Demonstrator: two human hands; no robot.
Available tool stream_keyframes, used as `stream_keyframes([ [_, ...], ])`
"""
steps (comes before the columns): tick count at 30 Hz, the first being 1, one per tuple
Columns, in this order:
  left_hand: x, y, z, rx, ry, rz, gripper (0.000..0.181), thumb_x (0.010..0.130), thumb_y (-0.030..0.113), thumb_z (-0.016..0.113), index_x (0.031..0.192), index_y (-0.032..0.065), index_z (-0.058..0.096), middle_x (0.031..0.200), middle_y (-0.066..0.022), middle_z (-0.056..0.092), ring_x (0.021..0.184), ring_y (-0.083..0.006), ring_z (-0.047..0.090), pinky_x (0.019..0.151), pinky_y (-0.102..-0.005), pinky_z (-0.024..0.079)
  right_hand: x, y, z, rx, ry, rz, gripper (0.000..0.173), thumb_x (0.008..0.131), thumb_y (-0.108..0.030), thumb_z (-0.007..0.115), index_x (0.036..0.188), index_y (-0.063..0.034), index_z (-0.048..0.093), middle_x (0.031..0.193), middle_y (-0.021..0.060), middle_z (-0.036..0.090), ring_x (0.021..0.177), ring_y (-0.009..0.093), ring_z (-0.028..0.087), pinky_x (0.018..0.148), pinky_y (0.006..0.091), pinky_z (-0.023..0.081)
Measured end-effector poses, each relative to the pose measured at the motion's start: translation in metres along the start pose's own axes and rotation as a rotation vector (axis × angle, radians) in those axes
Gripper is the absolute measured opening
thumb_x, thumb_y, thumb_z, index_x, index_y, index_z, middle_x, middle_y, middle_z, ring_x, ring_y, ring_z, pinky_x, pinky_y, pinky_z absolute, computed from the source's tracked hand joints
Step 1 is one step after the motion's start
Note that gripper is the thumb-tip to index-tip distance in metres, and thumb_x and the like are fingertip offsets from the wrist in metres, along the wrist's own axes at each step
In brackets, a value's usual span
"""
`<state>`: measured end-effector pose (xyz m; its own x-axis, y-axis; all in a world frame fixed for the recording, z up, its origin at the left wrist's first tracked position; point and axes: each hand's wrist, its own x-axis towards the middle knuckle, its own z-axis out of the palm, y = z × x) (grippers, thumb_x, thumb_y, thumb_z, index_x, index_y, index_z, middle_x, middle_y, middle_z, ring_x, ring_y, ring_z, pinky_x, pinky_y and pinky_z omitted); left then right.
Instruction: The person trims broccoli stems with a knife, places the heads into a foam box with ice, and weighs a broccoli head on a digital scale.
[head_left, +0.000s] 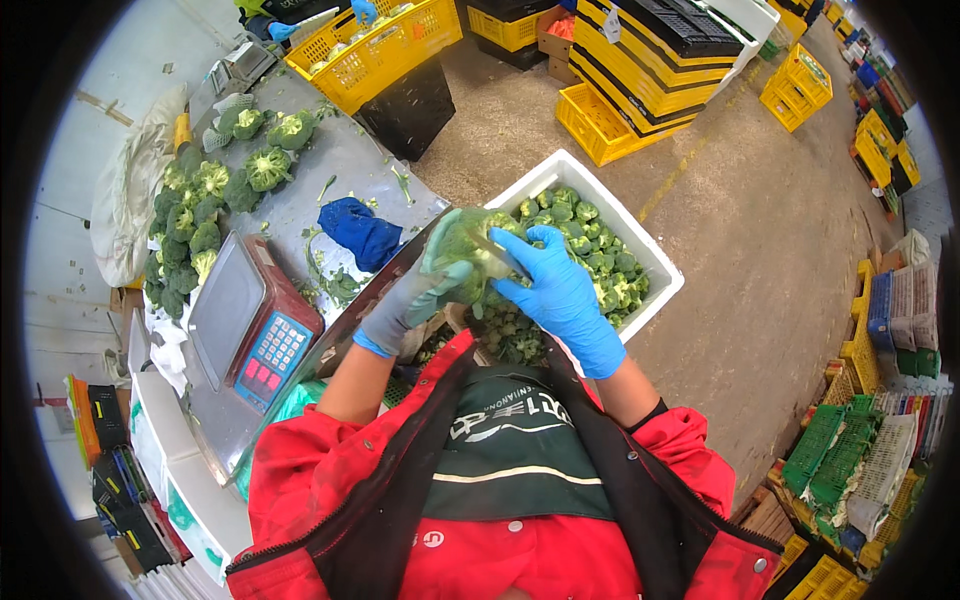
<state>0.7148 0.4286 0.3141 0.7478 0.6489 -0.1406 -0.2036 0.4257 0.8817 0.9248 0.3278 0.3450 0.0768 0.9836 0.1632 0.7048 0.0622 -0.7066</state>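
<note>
My left hand (416, 289), in a grey and green glove, cups a head of broccoli (466, 234) from its side. My right hand (561, 289), in a blue disposable glove, grips a small knife (501, 251) whose blade lies against the broccoli's stem side. The knife's handle is hidden in my fingers. Just beyond my right hand stands a white foam box (660, 296) filled with small cut broccoli florets (592, 232). More florets (514, 334) lie below my hands, close to my apron; what holds them is mostly hidden.
A metal table (292, 199) at left bears a pile of broccoli heads (184, 217), a blue cloth (360, 231), trimmings and a digital scale (255, 322). Beyond it are a yellow crate (390, 52), a co-worker's gloved hand (283, 31) and stacked yellow crates (645, 67).
</note>
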Motion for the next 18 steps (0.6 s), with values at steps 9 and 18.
stream_keyframes([
  [9, -0.022, 0.001, 0.025, 0.314, 0.297, 0.454, 0.106, 0.068, 0.009, 0.080, 0.153, 0.0113, 0.016, 0.152, -0.0078, 0.028, 0.136, -0.0217, 0.034, 0.111, -0.0378, 0.032, -0.037, 0.023, 0.018, 0.074, -0.151, 0.082, 0.038, 0.095, -0.018, 0.050, 0.133, -0.0078, 0.052, 0.108, 0.0229, 0.062, 0.097, 0.040, 0.061, 0.084, 0.0438, 0.049],
  [18, -0.022, -0.003, 0.002, 1.004, 0.276, 0.696, 0.104, 0.070, 0.023, 0.081, 0.149, 0.0018, 0.018, 0.149, -0.0174, 0.027, 0.135, -0.0318, 0.035, 0.112, -0.0416, 0.031, -0.023, 0.004, 0.005, 0.108, -0.251, 0.080, 0.036, 0.092, -0.018, 0.044, 0.124, -0.0053, 0.056, 0.094, 0.0238, 0.065, 0.083, 0.042, 0.064, 0.072, 0.0508, 0.051],
])
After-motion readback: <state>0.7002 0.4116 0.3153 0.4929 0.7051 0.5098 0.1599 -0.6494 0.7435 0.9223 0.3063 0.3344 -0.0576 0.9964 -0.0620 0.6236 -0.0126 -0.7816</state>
